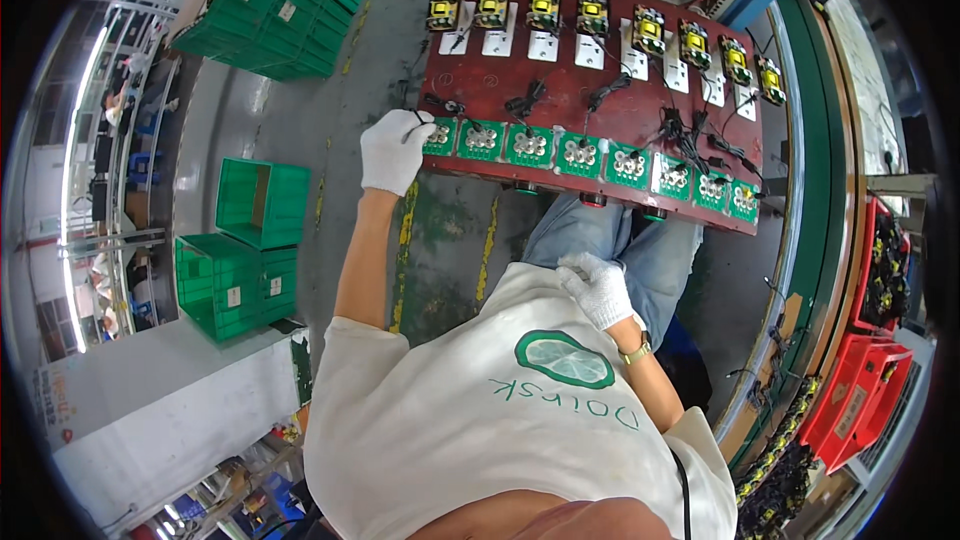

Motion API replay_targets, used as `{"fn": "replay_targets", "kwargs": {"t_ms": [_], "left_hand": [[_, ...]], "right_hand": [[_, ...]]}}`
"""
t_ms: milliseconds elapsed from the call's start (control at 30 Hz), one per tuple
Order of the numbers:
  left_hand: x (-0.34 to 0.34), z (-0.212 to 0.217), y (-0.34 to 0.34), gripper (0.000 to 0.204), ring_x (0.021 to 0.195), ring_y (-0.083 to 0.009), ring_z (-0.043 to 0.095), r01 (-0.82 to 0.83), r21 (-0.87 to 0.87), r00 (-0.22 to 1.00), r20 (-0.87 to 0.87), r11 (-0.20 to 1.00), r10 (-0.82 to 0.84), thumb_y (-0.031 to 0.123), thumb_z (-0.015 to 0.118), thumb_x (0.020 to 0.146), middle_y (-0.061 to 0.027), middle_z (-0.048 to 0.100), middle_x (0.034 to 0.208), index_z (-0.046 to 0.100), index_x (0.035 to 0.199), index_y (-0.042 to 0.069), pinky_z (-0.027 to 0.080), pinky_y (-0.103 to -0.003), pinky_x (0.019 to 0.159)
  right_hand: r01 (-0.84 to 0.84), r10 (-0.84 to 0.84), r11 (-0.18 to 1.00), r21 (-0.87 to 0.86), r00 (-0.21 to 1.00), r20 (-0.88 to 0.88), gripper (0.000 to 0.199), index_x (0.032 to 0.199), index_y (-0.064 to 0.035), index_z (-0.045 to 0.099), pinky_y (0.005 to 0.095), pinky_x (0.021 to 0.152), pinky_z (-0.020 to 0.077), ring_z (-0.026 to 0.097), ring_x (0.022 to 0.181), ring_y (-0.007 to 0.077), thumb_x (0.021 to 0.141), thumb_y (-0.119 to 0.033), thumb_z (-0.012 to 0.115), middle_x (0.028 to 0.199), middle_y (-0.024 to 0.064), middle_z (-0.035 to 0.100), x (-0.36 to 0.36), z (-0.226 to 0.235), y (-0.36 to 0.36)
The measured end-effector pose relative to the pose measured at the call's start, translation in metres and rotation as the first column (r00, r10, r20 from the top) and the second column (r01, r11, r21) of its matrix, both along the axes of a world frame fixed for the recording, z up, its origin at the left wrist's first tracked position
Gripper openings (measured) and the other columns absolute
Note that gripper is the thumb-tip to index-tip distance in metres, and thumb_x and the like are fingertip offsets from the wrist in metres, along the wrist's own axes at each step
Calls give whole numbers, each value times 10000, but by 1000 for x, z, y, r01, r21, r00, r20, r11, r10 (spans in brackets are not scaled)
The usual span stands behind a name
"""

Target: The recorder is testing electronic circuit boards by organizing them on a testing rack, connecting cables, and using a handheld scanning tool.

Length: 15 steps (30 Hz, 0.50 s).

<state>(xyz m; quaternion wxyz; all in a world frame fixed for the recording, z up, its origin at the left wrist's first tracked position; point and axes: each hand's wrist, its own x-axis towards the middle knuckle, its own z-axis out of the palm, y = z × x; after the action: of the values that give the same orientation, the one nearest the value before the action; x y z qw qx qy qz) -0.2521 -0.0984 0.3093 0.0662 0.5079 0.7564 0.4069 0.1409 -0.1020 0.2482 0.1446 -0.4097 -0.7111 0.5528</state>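
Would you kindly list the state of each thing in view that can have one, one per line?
Left hand: gloved, closed on a small dark part at the leftmost green board.
Right hand: gloved, resting against the white shirt, holding nothing visible.
Red test board: lined with yellow-topped circuit boards along the far edge.
Green crate: open-topped, contents unclear.
Red bin: filled with dark cabled parts.

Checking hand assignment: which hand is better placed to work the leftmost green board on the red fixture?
Left. The left hand is at the leftmost green board; the right hand rests back against the shirt.
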Motion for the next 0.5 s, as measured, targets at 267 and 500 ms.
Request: {"fn": "replay_targets", "kwargs": {"t_ms": [267,500], "left_hand": [[16,7,-4,97,802,-187,706,-43,47,989,-142,998,49,43,781,855,-57,797,946,807,942,10,549,-288,765],[134,-43,-52,93,695,-203,648,178,-62,800,-572,982,-181,116,826,815,-12,756,890,824,907,105,506,-320,645]], "right_hand": [[-28,25,998,53,998,56,219,1124,1,747,297,749,564,694,765,188,937,-113,741,963,78,788,18,3,2],[164,-164,986,-2,986,27,214,1111,8,748,294,751,561,683,757,182,941,-122,737,965,74,788,65,-3,7]]}}
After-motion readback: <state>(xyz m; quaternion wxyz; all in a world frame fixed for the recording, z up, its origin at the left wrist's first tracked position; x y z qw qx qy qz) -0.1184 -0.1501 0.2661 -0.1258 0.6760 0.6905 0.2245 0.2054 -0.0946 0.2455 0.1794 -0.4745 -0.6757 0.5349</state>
